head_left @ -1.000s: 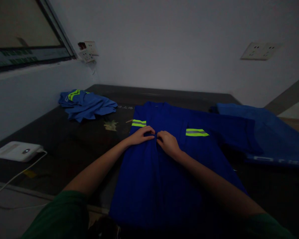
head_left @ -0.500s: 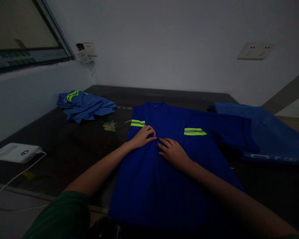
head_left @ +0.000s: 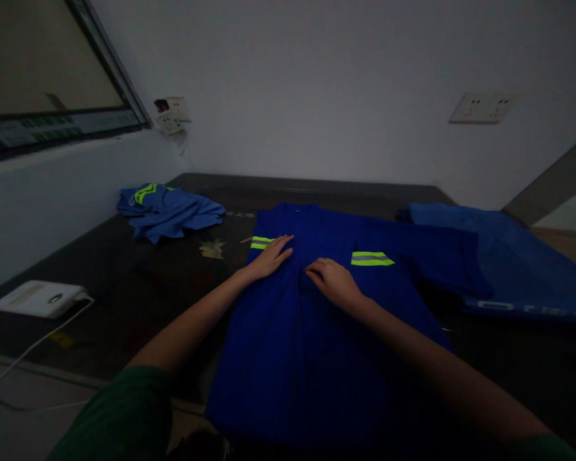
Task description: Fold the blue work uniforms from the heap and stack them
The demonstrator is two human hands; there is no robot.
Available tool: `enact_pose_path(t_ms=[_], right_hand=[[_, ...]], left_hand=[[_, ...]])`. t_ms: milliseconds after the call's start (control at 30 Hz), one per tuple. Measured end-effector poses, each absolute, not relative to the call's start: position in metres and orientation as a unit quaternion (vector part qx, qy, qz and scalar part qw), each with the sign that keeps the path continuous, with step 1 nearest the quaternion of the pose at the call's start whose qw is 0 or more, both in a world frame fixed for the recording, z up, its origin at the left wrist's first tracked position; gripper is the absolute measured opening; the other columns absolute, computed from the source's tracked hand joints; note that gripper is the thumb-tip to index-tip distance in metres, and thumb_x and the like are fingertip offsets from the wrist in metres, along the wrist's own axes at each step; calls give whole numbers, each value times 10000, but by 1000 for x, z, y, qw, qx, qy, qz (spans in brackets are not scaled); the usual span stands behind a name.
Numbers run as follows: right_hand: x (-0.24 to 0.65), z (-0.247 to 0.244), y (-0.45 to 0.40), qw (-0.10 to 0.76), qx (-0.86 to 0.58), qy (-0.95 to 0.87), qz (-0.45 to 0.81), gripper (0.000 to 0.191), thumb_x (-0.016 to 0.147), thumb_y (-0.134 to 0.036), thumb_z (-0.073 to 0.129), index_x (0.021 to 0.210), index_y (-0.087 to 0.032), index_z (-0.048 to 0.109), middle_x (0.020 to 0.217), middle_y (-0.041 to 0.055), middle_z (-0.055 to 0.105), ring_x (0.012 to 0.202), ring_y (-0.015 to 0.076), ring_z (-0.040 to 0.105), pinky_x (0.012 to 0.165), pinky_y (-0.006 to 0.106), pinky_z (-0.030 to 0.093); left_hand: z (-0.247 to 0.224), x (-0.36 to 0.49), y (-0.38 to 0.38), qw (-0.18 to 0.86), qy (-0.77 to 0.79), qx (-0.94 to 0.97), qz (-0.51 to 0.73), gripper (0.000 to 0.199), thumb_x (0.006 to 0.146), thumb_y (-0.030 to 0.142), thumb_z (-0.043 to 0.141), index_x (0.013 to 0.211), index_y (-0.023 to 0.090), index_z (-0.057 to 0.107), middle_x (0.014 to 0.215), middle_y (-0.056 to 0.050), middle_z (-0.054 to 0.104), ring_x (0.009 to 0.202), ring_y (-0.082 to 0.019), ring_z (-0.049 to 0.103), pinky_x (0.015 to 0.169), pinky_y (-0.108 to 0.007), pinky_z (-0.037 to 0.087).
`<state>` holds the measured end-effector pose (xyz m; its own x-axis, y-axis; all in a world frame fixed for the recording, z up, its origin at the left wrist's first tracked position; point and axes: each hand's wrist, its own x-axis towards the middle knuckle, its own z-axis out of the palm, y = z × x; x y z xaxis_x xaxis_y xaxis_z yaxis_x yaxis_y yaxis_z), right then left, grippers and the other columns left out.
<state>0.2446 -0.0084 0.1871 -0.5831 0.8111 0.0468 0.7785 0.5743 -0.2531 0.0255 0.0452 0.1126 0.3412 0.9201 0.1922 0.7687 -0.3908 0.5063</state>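
A dark blue garment (head_left: pixel 269 333) with yellow-green and grey reflective strips lies spread on the dark table, its collar toward the wall and one sleeve stretched out to the right. My left hand (head_left: pixel 270 257) rests flat on its left chest, fingers stretched out beside the left strip. Just right of the front seam, my right hand (head_left: pixel 333 278) is closed, thumb and fingers pressed together at the cloth. Whatever those fingertips hold, if anything, is too small to make out.
A crumpled lighter blue garment (head_left: pixel 173 211) lies at the back left of the table (head_left: pixel 365 187). A white device (head_left: pixel 41 298) with a cable sits at the left edge. Another blue cloth (head_left: pixel 518 256) lies on the right. Sockets (head_left: pixel 482 107) are on the wall.
My left hand has opened from its bent-finger pose and moved slightly left and up off the seam. The fingers of my right hand have drawn together. The view has shifted slightly.
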Motion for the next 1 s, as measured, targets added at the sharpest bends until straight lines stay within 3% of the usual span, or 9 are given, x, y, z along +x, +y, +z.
enact_pose_path(t_ms=[133,367,700,867,1000], right_hand=[[212,188,6,39,-496,-863,83,287,955,-382,472,1005,-180,669,1009,83,686,928,215,646,746,299,484],[208,170,16,21,-501,-861,86,233,950,-349,498,900,-185,655,1001,88,678,926,200,641,711,279,482],[213,148,14,57,-482,-874,38,186,918,-327,561,991,-157,580,1004,109,647,954,232,593,797,344,473],[212,161,8,87,-489,-867,39,290,943,-331,510,1140,-129,575,1092,133,642,1013,248,590,827,366,497],[198,165,-11,126,-405,-905,9,390,981,-293,409,1306,-110,524,1324,170,555,1225,259,507,1020,413,423]], left_hand=[[115,19,87,104,625,750,189,440,965,296,375,1369,139,450,1473,-126,423,1399,-215,323,1154,-395,254],[103,22,129,75,696,701,138,520,962,371,344,1427,144,394,1504,-159,364,1412,-297,288,1131,-509,243],[92,14,146,111,748,648,90,660,902,622,276,1499,341,250,1585,-12,188,1456,-321,127,1151,-575,109],[94,5,157,99,756,640,97,684,902,653,252,1497,316,270,1585,-54,191,1457,-326,122,1147,-564,132],[94,4,153,68,745,655,106,634,946,577,210,1501,279,275,1577,-82,217,1455,-320,136,1152,-540,138]])
